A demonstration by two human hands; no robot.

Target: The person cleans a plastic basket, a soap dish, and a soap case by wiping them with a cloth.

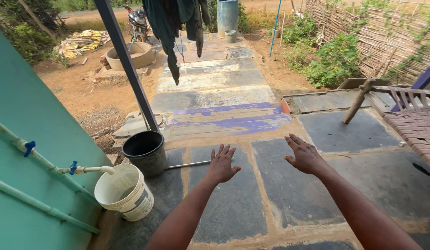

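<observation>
Down on the left, a white plastic bucket (124,192) sits under a white tap spout (92,170) with a blue valve; its smooth inside shows pale, and whether water lies at the bottom I cannot tell. Just behind it stands a black bucket (145,150), round and dark inside (contents lost in shadow). A thin metal rod (189,164) lies flat on the floor, running from the black bucket's base toward the left hand (222,165).

The floor (233,203) is big grey stone slabs, rough and matt, with sandy joints between them. The wall (25,115) is flat green, crossed by pale pipes. To the right, a woven cot (416,122) with a wooden leg.

Both hands are out, palms down, holding nothing. The left hand's fingers (226,150) are spread and straight, hovering over the slab, their tips just beside the rod's near end, whether touching it I cannot tell. The right hand (305,155) hangs well apart from the rod, its fingers (294,141) loosely spread and a little bent, above a bare slab.
</observation>
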